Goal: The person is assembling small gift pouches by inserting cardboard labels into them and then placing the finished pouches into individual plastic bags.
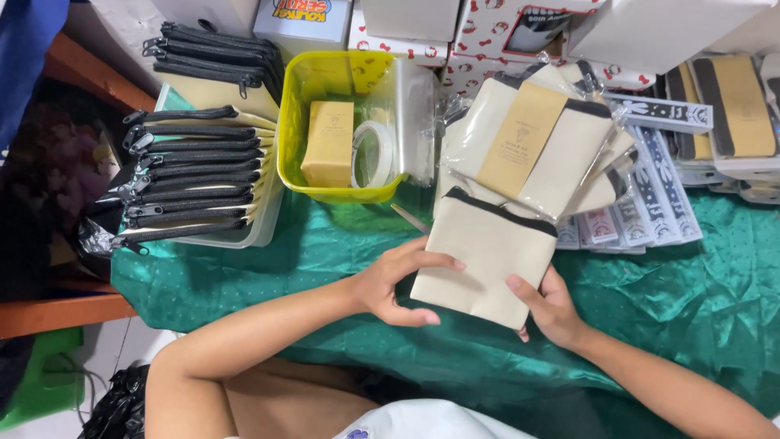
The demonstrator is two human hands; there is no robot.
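Cream pouch with black zip edge, yellow basket, seemingly dotted green cloth

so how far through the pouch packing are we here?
Done: a pile of wrapped pouches with tan bands lies past the hands. In hand: left hand and right hand hold one bare cream pouch. Left: stacked unwrapped pouches on the left.

One yellow basket, one tape roll, perhaps twelve zipped pouches.
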